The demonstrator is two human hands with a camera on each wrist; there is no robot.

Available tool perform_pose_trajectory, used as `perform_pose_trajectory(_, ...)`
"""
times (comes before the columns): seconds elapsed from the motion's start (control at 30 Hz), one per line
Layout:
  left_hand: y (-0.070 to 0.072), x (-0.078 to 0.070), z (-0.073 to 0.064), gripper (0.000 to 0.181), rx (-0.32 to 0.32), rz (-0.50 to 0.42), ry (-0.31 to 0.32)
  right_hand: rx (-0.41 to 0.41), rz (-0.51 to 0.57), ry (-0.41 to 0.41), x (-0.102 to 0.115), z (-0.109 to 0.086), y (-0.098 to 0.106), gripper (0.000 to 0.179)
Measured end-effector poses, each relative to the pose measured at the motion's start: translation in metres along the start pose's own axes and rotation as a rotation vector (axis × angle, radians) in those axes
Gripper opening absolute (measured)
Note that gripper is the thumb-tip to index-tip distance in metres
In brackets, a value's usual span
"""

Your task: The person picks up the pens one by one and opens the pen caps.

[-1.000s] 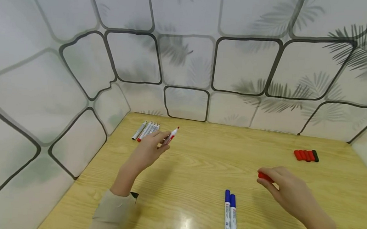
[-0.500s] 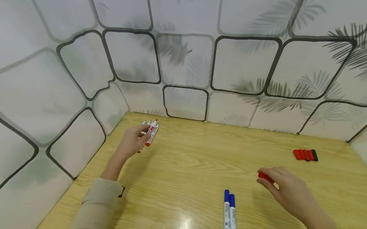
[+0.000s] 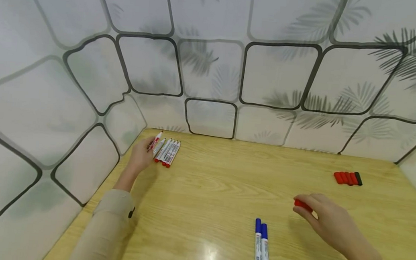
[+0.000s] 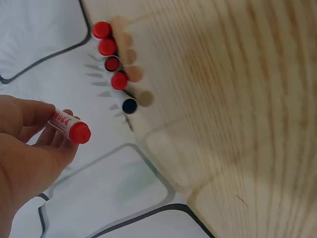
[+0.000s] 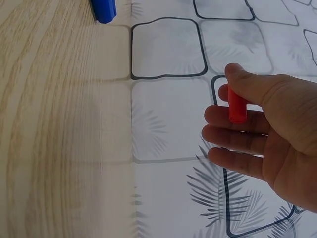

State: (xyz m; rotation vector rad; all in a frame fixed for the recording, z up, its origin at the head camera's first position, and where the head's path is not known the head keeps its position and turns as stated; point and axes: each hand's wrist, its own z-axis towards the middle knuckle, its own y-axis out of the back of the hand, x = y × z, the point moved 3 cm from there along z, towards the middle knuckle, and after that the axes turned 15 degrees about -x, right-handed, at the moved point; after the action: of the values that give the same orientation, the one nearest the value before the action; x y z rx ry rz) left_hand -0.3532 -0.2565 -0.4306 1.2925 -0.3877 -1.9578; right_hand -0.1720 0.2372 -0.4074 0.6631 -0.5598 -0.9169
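My left hand (image 3: pixel 141 156) pinches an uncapped red marker (image 3: pixel 155 140), its tip pointing up and away at the far left. In the left wrist view the marker's red end (image 4: pixel 79 133) faces the camera. Just right of that hand, several capless white markers (image 3: pixel 167 153) lie side by side; most have red ends and one a dark end (image 4: pixel 129 106). Between thumb and index finger, my right hand (image 3: pixel 326 219) holds a red marker cap (image 5: pixel 237 105) above the table's right part; its other fingers extend loosely in the right wrist view.
Several red caps and one black cap (image 3: pixel 348 178) sit in a row at the back right. Two blue-capped markers (image 3: pixel 262 246) lie at the front middle of the wooden table (image 3: pixel 210 194). Patterned walls (image 3: pixel 209 118) border the table at the back and left.
My left hand has carried the red marker leftward, across the lying row to its left side. The right hand with its red cap has stayed almost still.
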Motion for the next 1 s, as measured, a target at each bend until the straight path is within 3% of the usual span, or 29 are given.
perform_pose_trajectory(0.2, -0.008, 0.017, 0.011, 0.046, 0.003, 0.067, 0.081, 0.018, -0.007, -0.023, -0.004, -0.004, 0.000, 0.028)
perform_pose_trajectory(0.43, -0.015, 0.030, 0.019, 0.030, 0.004, 0.160, 0.054, -0.034, -0.012, -0.009, -0.007, -0.009, 0.002, 0.030)
perform_pose_trajectory(0.6, -0.022, 0.040, 0.023, 0.022, -0.020, 0.192, 0.019, -0.024, -0.017, -0.006, -0.009, -0.009, 0.000, 0.030)
perform_pose_trajectory(0.8, -0.034, 0.046, 0.025, 0.033, 0.023, 0.240, 0.025, -0.024, -0.017, -0.018, -0.011, -0.008, 0.000, 0.030)
perform_pose_trajectory(1.0, -0.039, 0.046, 0.028, 0.044, 0.069, 0.219, 0.072, -0.013, -0.028, -0.030, -0.014, -0.006, -0.002, 0.030)
